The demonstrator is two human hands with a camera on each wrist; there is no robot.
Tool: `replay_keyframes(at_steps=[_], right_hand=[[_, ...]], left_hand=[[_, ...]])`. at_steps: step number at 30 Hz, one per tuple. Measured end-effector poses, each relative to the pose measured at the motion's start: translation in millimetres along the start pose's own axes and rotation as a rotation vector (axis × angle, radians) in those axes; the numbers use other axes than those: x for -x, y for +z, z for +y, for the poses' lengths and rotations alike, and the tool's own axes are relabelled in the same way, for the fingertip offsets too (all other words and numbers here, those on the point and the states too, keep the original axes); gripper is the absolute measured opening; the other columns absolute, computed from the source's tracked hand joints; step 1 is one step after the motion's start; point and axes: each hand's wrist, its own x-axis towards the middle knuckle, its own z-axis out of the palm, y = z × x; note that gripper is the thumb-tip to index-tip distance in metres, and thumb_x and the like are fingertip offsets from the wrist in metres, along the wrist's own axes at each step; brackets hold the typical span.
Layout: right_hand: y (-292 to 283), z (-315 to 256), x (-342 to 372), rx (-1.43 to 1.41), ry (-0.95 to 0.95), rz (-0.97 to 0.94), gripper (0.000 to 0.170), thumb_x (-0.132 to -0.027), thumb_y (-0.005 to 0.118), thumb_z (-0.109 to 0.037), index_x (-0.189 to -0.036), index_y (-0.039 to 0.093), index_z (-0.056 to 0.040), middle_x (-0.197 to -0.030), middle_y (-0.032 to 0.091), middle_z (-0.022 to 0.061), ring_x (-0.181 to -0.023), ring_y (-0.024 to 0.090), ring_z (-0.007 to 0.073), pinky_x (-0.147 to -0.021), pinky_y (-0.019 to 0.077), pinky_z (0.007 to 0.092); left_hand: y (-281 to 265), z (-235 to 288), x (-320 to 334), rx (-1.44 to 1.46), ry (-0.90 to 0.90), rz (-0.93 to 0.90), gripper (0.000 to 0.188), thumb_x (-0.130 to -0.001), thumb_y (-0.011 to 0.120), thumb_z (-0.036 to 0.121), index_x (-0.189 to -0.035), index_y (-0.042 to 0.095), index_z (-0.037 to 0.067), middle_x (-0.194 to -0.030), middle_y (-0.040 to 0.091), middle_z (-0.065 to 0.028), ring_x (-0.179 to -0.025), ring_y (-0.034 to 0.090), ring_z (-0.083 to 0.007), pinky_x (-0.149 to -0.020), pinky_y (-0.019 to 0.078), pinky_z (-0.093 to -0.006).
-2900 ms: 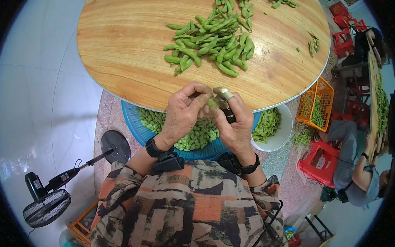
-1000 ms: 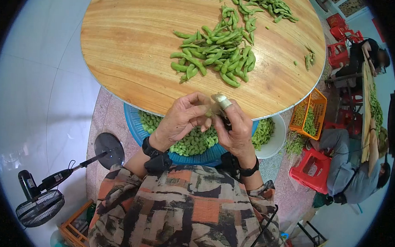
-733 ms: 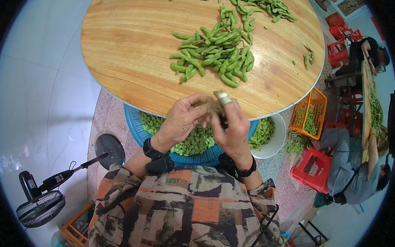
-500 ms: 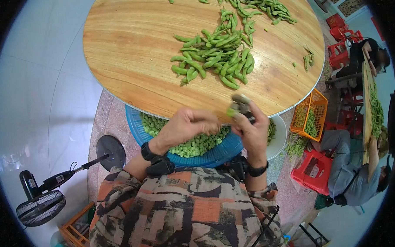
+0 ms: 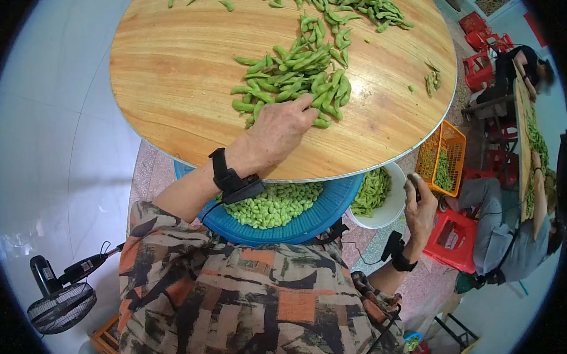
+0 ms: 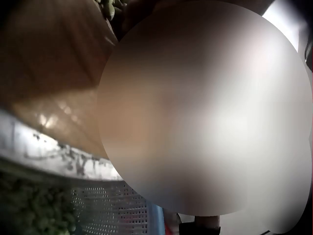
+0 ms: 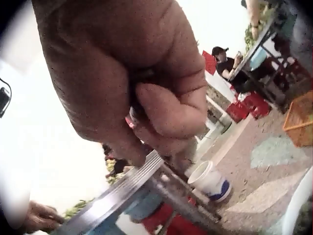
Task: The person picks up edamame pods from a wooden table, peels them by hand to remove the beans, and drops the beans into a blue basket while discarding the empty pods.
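Note:
My left hand reaches over the wooden table onto the near edge of a pile of green edamame pods. Its fingertips are hidden behind the hand, so I cannot tell whether they pinch a pod. My right hand is off the table, beside the white bucket of pods or hulls. Its fingers are curled, with dark grey and black coverings near the fingertips. The right wrist view shows the curled right hand close up. Shelled beans lie in a blue basket below the table edge.
The round table carries more pods towards its far side. Right of the bucket stand an orange crate and a red stool. A black fan is at the left. Other people sit at another table. Blur covers most of the left wrist view.
My hands were together over the blue basket and have parted. The left has moved forward onto the pod pile, the right out past the bucket. A green pod seen in the right fingers is out of sight.

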Motion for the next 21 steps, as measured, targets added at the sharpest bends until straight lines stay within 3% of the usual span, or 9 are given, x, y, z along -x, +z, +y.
replay_keyframes(at_steps=[1, 4, 10, 12, 13, 15, 17, 18, 21], right_hand=[[2.5, -24.3, -3.7, -0.123, 0.098, -0.034, 0.024, -0.092, 0.061, -0.006, -0.113, 0.067, 0.0042, -0.086, 0.070, 0.0116, -0.070, 0.064, 0.0147, -0.064, 0.0506, 0.0293], [31.1, -68.1, -9.6, -0.427, 0.073, -0.110, 0.023, -0.093, 0.057, -0.003, -0.112, 0.067, 0.0035, -0.081, 0.068, 0.0055, -0.069, 0.061, 0.0087, -0.062, 0.0491, 0.0261], [90.6, -136.3, -18.8, -0.662, 0.097, -0.273, 0.024, -0.093, 0.056, -0.005, -0.112, 0.067, 0.0034, -0.078, 0.069, 0.0043, -0.069, 0.060, 0.0069, -0.064, 0.0497, 0.0244], [101.8, -138.1, -19.3, -0.710, 0.166, -0.310, 0.024, -0.094, 0.056, -0.006, -0.113, 0.067, 0.0034, -0.078, 0.068, 0.0050, -0.070, 0.060, 0.0074, -0.065, 0.0506, 0.0250], [101.6, -141.9, -19.7, -0.734, 0.160, -0.327, 0.024, -0.096, 0.055, -0.008, -0.115, 0.066, 0.0025, -0.073, 0.065, 0.0023, -0.063, 0.057, 0.0059, -0.058, 0.0476, 0.0233], [94.4, -150.4, -21.5, -0.870, 0.246, -0.440, 0.024, -0.097, 0.055, -0.010, -0.116, 0.065, 0.0017, -0.070, 0.061, 0.0005, -0.059, 0.053, 0.0048, -0.054, 0.0439, 0.0223], [92.4, -157.9, -21.3, -1.060, 0.345, -0.579, 0.024, -0.099, 0.054, -0.012, -0.118, 0.063, 0.0006, -0.062, 0.049, -0.0045, -0.051, 0.041, 0.0022, -0.045, 0.0323, 0.0204], [93.1, -158.0, -21.8, -1.059, 0.346, -0.578, 0.024, -0.099, 0.054, -0.012, -0.118, 0.063, 0.0006, -0.062, 0.049, -0.0045, -0.051, 0.041, 0.0022, -0.045, 0.0323, 0.0204], [94.8, -158.0, -23.1, -1.146, 0.355, -0.606, 0.024, -0.100, 0.054, -0.012, -0.118, 0.063, 0.0015, -0.060, 0.047, -0.0052, -0.050, 0.039, 0.0032, -0.045, 0.0326, 0.0215]], left_hand=[[0.3, 1.8, 1.6, 0.001, 0.001, -0.004, 0.016, -0.084, 0.066, 0.006, -0.099, 0.062, 0.003, -0.091, 0.053, -0.0123, -0.082, 0.064, -0.0337, -0.066, 0.0530, -0.0430], [0.0, 9.0, 9.9, 0.008, -0.065, 0.007, 0.017, -0.084, 0.067, 0.008, -0.099, 0.061, 0.003, -0.094, 0.054, -0.0123, -0.083, 0.064, -0.0336, -0.066, 0.0533, -0.0431], [2.0, 12.1, 24.9, 0.125, -0.190, 0.085, 0.016, -0.084, 0.068, 0.008, -0.099, 0.062, 0.003, -0.098, 0.056, -0.0135, -0.086, 0.062, -0.0345, -0.066, 0.0542, -0.0417], [-0.3, 4.9, 27.6, 0.280, -0.100, 0.222, 0.012, -0.085, 0.068, 0.005, -0.096, 0.064, 0.002, -0.093, 0.059, -0.0114, -0.078, 0.065, -0.0272, -0.063, 0.0534, -0.0358], [-4.2, 5.9, 28.3, 0.282, -0.096, 0.222, 0.012, -0.085, 0.068, 0.005, -0.096, 0.064, 0.002, -0.093, 0.059, -0.0114, -0.078, 0.065, -0.0272, -0.063, 0.0534, -0.0358], [-13.9, 13.8, 32.2, 0.709, -0.400, 0.079, 0.010, -0.086, 0.070, 0.005, -0.093, 0.066, 0.001, -0.084, 0.064, -0.0060, -0.070, 0.064, -0.0139, -0.060, 0.0498, -0.0269], [-12.0, 17.2, 37.4, 0.786, -0.462, 0.038, 0.010, -0.087, 0.071, 0.006, -0.093, 0.066, 0.000, -0.082, 0.065, -0.0044, -0.068, 0.062, -0.0094, -0.058, 0.0476, -0.0241], [-11.0, 18.4, 39.6, 0.859, -0.526, 0.000, 0.010, -0.087, 0.071, 0.007, -0.093, 0.067, 0.000, -0.081, 0.066, -0.0029, -0.066, 0.060, -0.0048, -0.057, 0.0455, -0.0213], [-8.5, 21.7, 45.0, 0.989, -0.590, 0.042, 0.009, -0.088, 0.071, 0.007, -0.090, 0.067, 0.000, -0.076, 0.066, -0.0015, -0.065, 0.058, -0.0045, -0.054, 0.0436, -0.0202]])
